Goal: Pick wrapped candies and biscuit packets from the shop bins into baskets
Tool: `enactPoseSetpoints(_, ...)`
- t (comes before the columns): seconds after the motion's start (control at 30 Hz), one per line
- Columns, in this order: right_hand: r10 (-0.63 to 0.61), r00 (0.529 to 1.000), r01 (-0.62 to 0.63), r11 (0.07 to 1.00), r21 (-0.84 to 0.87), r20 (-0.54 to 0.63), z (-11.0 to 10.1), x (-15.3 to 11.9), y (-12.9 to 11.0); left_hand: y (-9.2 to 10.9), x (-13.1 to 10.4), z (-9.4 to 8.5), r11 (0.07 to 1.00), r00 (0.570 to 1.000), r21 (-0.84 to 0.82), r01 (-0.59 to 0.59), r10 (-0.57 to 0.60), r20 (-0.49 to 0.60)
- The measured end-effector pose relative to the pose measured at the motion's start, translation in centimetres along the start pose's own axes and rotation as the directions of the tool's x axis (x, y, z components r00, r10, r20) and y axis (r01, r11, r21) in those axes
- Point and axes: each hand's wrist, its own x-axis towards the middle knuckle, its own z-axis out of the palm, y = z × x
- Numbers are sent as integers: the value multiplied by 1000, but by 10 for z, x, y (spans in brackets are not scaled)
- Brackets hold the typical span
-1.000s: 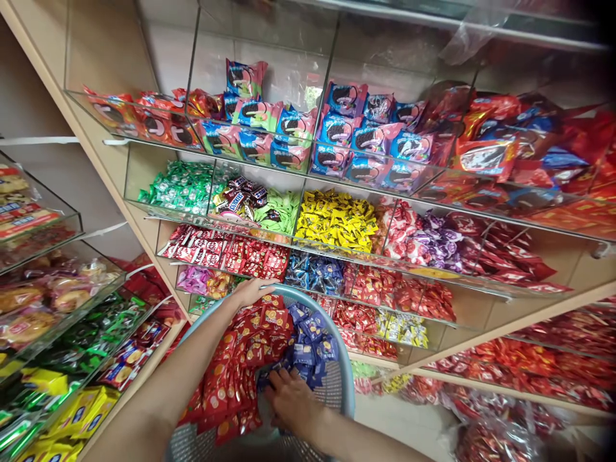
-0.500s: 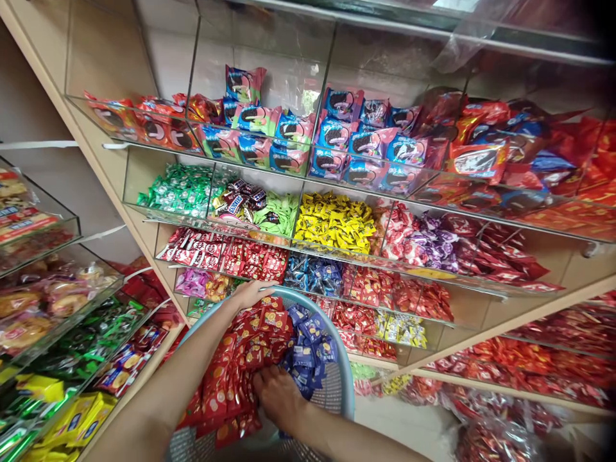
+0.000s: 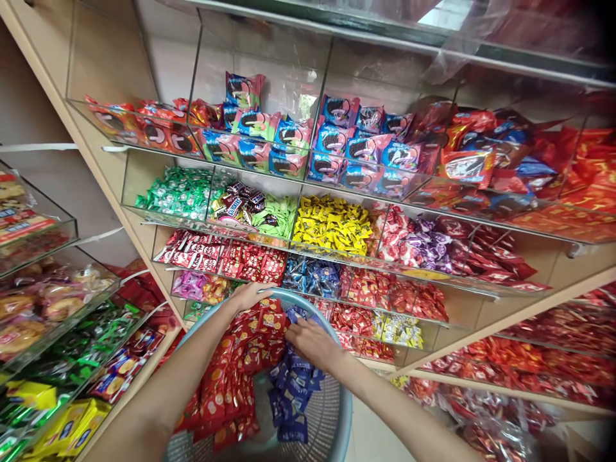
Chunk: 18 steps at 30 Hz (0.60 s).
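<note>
A light-blue plastic basket with mesh walls holds two heaps of small packets. Red packets with orange-slice prints fill its left part, and dark-blue packets lie at the right. My left hand is closed over the basket's far rim. Reaching in from the right, my right hand is over the upper blue packets with its fingers curled around some of them; the fingertips are partly hidden. Between the two heaps, a bit of the basket's bottom shows.
Clear-fronted candy shelves rise just beyond the basket, with yellow candies and green candies. Another shelf rack with wrapped cakes flanks the left side. Bagged candies sit low at the right.
My right hand has moved up and right, from the red packets' edge to the blue ones. Blue packets now lie farther down toward me. My left hand stays on the rim.
</note>
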Motion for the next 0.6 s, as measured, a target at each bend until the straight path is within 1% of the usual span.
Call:
enactPoseSetpoints(0.07, 14, 1000, -14, 1000, -13, -14, 0, 1, 4, -1, 0, 0, 1000, 1000, 1, -3, 3, 0)
enactPoseSetpoints(0.17, 45, 998, -46, 999, -16, -44, -3, 0, -6, -3, 1, 1, 1000, 1000, -6, -11, 11, 5)
enactPoseSetpoints(0.23, -9, 999, 9, 1000, 19, -43, -3, -3, -20, -4, 2, 2, 1000, 1000, -8, -9, 9, 11)
enactPoseSetpoints(0.3, -108, 994, 110, 992, 59, -30, 4, -8, -39, -6, 3, 4, 1000, 1000, -9, -2, 2, 14)
enactPoseSetpoints(0.37, -207, 978, 207, 974, 90, -4, 20, -13, -60, -7, 3, 5, 1000, 1000, -9, 2, -1, 9)
enactPoseSetpoints(0.47, -307, 950, 298, 945, 138, 53, 54, -21, -88, -9, 4, 6, 1000, 1000, -6, 0, 0, 0)
enactPoseSetpoints(0.53, -330, 942, 318, 936, 152, 65, 77, -25, -100, -10, 5, 7, 1000, 1000, -1, -2, 2, -2)
enactPoseSetpoints(0.6, -329, 942, 316, 936, 155, 63, 95, -27, -106, -10, 5, 7, 1000, 1000, 3, -3, 3, -1)
